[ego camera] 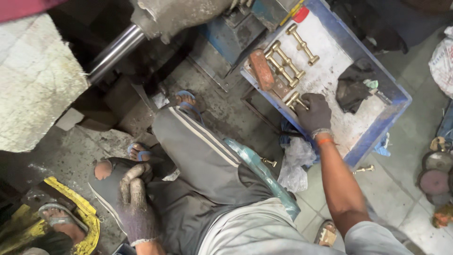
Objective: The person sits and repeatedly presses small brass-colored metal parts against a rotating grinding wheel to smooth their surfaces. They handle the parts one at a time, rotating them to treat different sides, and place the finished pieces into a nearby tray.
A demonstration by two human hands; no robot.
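My right hand [314, 112], in a dark glove, grips a brass handle-shaped part [295, 99] at the near edge of a blue tray [377, 80]. More brass parts [283, 63] lie in a row on the tray's pale dusty floor, and another brass part [302, 45] lies farther back. My left hand [134, 203], in a worn grey glove with dirty fingers, rests on my left knee and holds nothing. I sit with grey trousers and blue sandals [188, 101] over a grimy floor.
A reddish brick [261, 69] and a dark cloth [354, 87] lie in the tray. A steel shaft [113, 52] of a machine is ahead. Loose brass pieces [364, 168] sit on the floor. Grinding discs [436, 172] lie right. Another person's sandalled foot [59, 222] is lower left.
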